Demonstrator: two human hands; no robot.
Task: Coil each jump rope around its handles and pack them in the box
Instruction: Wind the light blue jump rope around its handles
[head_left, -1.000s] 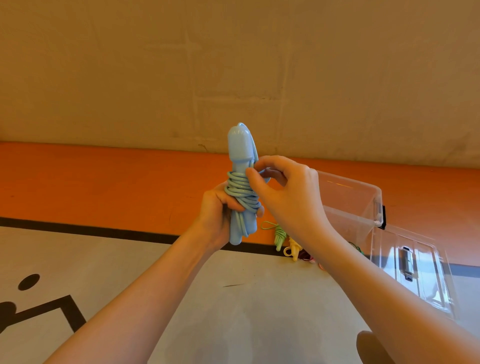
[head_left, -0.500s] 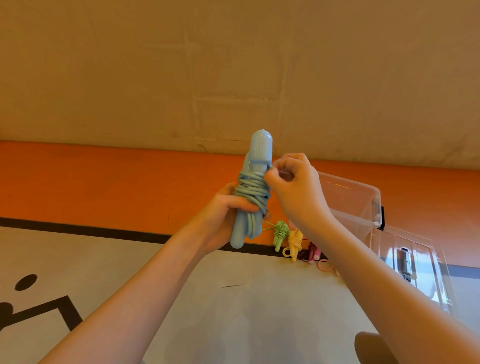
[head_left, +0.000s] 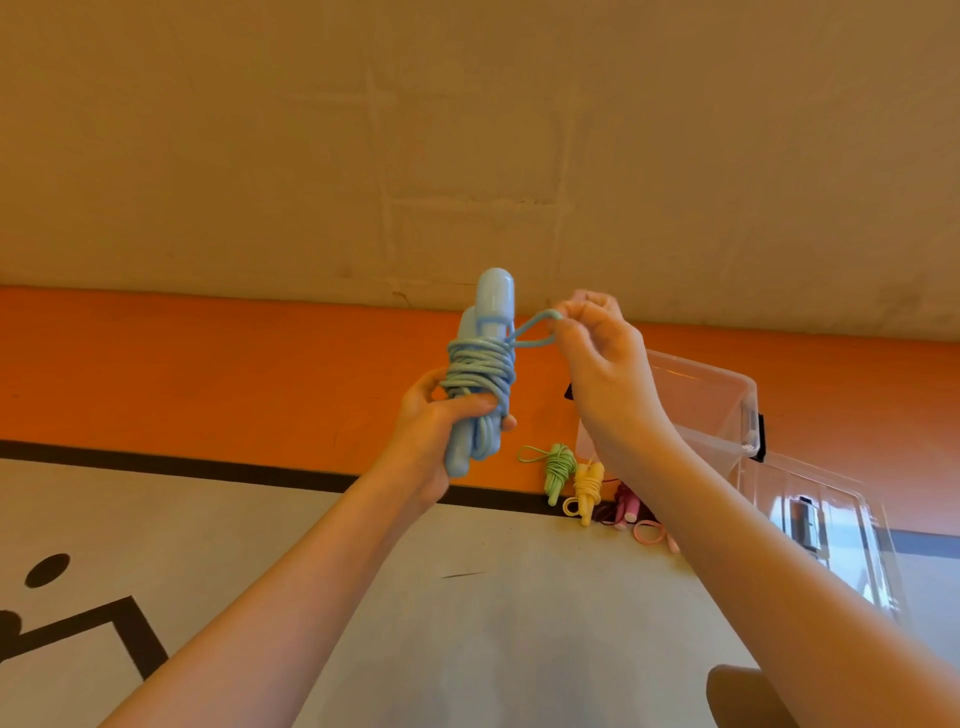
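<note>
I hold a light blue jump rope (head_left: 480, 371) upright in mid-air, its cord coiled around the two handles. My left hand (head_left: 439, 436) grips the lower part of the handles and coil. My right hand (head_left: 597, 358) pinches a short loop of the blue cord pulled out to the right of the coil. On the floor beyond lie a coiled green rope (head_left: 557, 470), a coiled yellow rope (head_left: 587, 488) and a pink rope (head_left: 631, 512) partly hidden by my right forearm. The clear plastic box (head_left: 727, 405) stands open at the right, behind my right arm.
The box's clear lid (head_left: 831, 525) lies flat on the floor to its right. The floor is grey with black line markings (head_left: 135, 634) and an orange band (head_left: 208, 374) along a beige wall. A dark rounded object (head_left: 743, 696) shows at the bottom right edge.
My right hand has moved up and to the right, drawing a loop of blue cord out from the coil. The handles have shifted slightly left and higher in my left hand.
</note>
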